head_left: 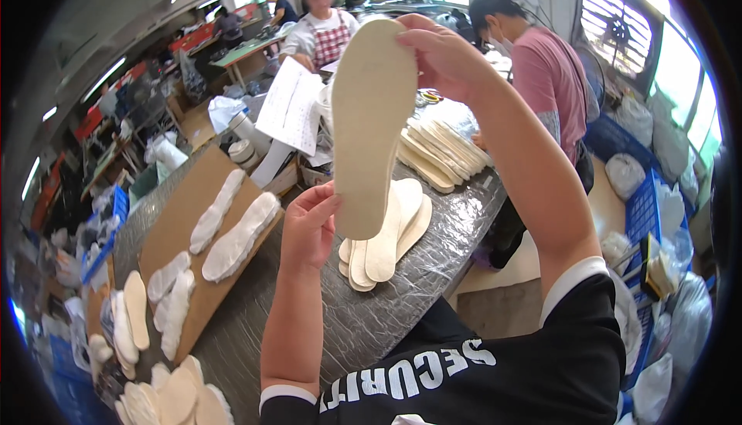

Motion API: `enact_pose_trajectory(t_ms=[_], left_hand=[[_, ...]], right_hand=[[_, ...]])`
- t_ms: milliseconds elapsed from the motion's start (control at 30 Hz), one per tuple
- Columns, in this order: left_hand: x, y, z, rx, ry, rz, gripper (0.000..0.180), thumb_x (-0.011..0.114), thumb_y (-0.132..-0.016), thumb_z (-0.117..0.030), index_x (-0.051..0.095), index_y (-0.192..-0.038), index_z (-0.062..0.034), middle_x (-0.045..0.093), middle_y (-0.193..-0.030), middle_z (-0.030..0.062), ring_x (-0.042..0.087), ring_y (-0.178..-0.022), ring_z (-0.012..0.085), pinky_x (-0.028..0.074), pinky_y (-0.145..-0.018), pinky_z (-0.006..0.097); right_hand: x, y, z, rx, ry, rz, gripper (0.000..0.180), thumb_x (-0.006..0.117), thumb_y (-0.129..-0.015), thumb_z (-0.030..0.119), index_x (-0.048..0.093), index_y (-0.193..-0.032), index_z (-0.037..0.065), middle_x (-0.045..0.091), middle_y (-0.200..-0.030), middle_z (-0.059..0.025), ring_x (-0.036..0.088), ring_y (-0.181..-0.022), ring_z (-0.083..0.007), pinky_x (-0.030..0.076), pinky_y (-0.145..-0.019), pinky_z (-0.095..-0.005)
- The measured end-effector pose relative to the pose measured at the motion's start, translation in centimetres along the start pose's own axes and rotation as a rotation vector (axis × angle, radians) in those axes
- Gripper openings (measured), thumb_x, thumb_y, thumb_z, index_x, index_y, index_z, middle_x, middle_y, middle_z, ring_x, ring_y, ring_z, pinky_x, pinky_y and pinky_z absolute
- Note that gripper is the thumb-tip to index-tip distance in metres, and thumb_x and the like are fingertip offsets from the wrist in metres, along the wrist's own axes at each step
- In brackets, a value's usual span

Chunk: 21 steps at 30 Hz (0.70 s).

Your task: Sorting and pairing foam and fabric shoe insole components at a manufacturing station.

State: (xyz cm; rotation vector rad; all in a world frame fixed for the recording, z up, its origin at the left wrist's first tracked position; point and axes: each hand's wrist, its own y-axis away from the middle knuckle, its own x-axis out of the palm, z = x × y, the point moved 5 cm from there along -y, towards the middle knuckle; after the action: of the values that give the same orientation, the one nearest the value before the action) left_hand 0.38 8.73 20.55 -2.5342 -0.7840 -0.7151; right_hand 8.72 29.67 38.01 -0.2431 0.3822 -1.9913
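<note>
The person holds one cream insole (369, 127) upright in the air, above the work table (363, 317) and in front of the chest. The right hand (440, 58) pinches the far, rounded toe end: its fingers are bent over the top edge and closed on the material, and the thumb is behind the insole, so I cannot see it well. The left hand (308, 228) holds the near, heel end from the left side. Its fingers are curled and closed on the edge, with the fingertips touching the lower left border of the insole. The insole is a little tilted, with its pale flat face turned to the camera.

Just below it, on the grey wrinkled table cover, lies a small pile of insoles (386, 243), partly hidden behind the held one. Farther away is a longer fanned row of insoles (442, 149). At the left, a brown cardboard sheet (185, 232) carries white fluffy insoles (241, 236), and more pale insoles (174, 394) at the near left are cut off by the dark rim of the picture. A white paper sheet (292, 106) stands behind the held insole. A person in a pink shirt (550, 85) is at the far right of the table.
</note>
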Motion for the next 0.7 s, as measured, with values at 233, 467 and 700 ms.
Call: enact_pose_trajectory(t_ms=[233,467,700], left_hand=[[0.9,-2.9,2.6,-0.195,-0.044,-0.019,0.014,0.06,-0.087,-0.002,0.059,-0.1,0.0042,0.067,-0.094,0.0139,0.068,-0.081,0.0183,0.056,-0.072,0.029],[1.8,-7.4,6.3,-0.363,-0.049,-0.09,0.013,0.058,-0.087,0.0,0.06,-0.1,0.0034,0.068,-0.093,0.015,0.068,-0.08,0.0211,0.058,-0.075,0.032],[3.6,-13.4,10.9,-0.435,-0.094,-0.104,0.011,0.059,-0.087,-0.002,0.059,-0.098,0.0015,0.067,-0.089,0.0109,0.067,-0.073,0.0155,0.053,-0.054,0.021]], right_hand=[[-5.7,-1.9,-6.5,0.181,-0.125,-0.132,0.018,0.052,-0.091,0.015,0.054,-0.108,0.015,0.058,-0.088,0.0007,0.061,-0.076,-0.0104,0.056,-0.066,-0.0361],[-12.3,-2.8,-15.3,0.368,-0.387,-0.248,0.019,0.048,-0.094,0.02,0.051,-0.113,0.017,0.063,-0.097,-0.0012,0.065,-0.082,-0.015,0.056,-0.072,-0.0391],[-15.2,-0.8,-24.4,0.17,-1.093,-0.152,0.077,0.036,-0.089,0.068,0.041,-0.134,0.006,0.053,-0.131,-0.015,0.046,-0.126,-0.0303,0.035,-0.106,-0.0461]])
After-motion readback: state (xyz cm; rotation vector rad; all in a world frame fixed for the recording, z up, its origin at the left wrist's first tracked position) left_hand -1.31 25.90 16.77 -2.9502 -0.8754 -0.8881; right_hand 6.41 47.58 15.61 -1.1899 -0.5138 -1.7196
